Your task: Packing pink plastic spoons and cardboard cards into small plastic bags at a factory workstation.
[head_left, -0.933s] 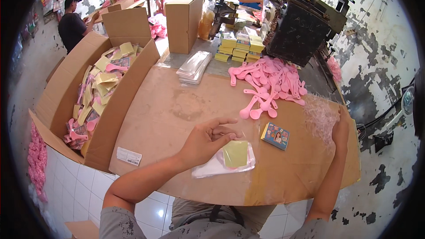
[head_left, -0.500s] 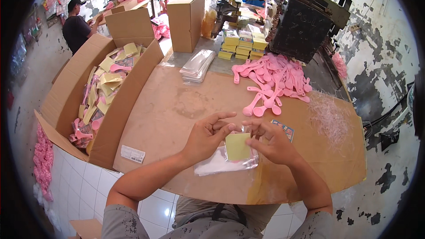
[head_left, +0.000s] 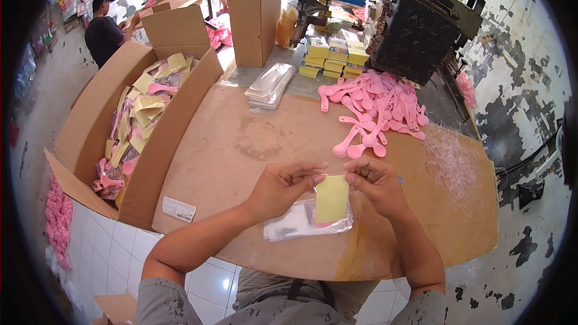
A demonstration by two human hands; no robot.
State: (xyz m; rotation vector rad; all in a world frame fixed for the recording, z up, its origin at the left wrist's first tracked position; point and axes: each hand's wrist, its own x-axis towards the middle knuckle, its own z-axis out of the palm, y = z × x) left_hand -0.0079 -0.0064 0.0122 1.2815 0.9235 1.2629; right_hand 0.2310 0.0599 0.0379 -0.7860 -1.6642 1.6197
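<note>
A clear plastic bag with a yellow card (head_left: 332, 200) in it hangs upright in front of me. At its upper left corner the fingers of my left hand (head_left: 278, 188) are pinched together. My right hand (head_left: 382, 188) pinches at the upper right corner. A pinkish shape shows beside the card's lower left, too blurred to name. Beneath lies a stack of flat clear plastic bags (head_left: 288, 224) on the cardboard-covered table (head_left: 223, 204). Just past my right hand a bit of a blue printed card shows, mostly hidden.
Pink measuring spoons (head_left: 376, 108) are heaped at the far right, beside clear plastic shreds (head_left: 451, 165). More clear bags (head_left: 270, 86) and stacked yellow-backed cards (head_left: 334, 57) lie farther back. An open carton (head_left: 174, 162) of packed bags stands left. A black machine (head_left: 412, 39) rises behind; people work beyond.
The yellow card now shows more of its length and sits slightly farther right. My right hand has moved from the card's side up to the bag's upper right corner.
</note>
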